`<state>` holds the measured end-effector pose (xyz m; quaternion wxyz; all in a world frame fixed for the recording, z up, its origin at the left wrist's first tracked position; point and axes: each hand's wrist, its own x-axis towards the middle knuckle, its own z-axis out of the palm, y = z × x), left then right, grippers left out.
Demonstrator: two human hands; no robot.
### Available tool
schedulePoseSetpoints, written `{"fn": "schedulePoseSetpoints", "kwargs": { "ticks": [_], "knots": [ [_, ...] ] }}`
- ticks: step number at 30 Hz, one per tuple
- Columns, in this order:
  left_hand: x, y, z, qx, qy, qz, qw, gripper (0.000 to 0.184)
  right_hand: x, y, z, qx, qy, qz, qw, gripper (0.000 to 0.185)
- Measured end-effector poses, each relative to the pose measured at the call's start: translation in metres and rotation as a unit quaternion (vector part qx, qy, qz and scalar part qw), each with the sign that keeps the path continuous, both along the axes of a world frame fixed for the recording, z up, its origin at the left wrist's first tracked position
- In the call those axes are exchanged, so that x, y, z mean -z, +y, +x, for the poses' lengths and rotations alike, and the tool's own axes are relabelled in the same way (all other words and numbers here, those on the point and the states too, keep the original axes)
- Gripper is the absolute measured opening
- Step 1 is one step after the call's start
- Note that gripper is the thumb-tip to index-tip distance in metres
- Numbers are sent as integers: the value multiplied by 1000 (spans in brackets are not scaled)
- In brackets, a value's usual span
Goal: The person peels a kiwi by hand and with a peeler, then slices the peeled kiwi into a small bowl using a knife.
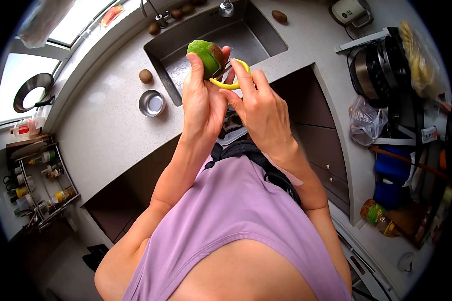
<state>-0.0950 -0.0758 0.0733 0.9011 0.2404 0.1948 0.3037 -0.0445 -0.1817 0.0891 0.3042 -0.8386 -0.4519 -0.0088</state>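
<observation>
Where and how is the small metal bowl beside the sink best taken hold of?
Probably by its rim, pinched from above on the side nearest the camera: the bowl stands upright and open, leaving that edge exposed, while a brown fruit sits beyond its far side.

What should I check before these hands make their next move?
1. Left hand holding the green fruit: ok.
2. Right hand holding the yellow peeler: ok.
3. Fruit fully peeled: not ok, brown skin remains on one side.
4. Left hand safely clear of the peeler's cutting edge: cannot tell, too little of it shows.
5. Metal bowl upright on the counter: ok.
</observation>
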Motion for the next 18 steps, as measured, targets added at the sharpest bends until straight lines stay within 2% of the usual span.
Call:
{"fn": "schedulePoseSetpoints", "kwargs": {
  "ticks": [4, 6, 7, 9, 14, 15, 17, 18],
  "knots": [
    [1, 0, 1, -25, 1, -22, 999, 51, 3, 1, -3, -17, 13, 4, 1000, 50],
    [3, 0, 1, -36, 12, -22, 999, 52, 3, -1, -3, -35, 94, 13, 995, 47],
    [5, 0, -1, -34, 20, -14, 999, 52, 5, -1, -2, -36, 94, 13, 995, 47],
    [7, -1, -3, -31, 28, -7, 999, 53, 14, -3, 0, -69, 173, 68, 980, 42],
    [14, 11, -8, -4, 41, 6, 999, 47, 25, -16, 1, -107, 264, 116, 951, 37],
    [13, 12, -9, -4, 41, 6, 999, 47, 25, -22, 1, -109, 286, 128, 943, 36],
    [11, 13, -11, 30, 55, 66, 996, 50, 15, -32, 7, -57, 459, 55, 885, 38],
    [12, 14, -12, 30, 54, 66, 996, 52, 17, -29, 9, -42, 418, 110, 901, 42]
  ]
}}
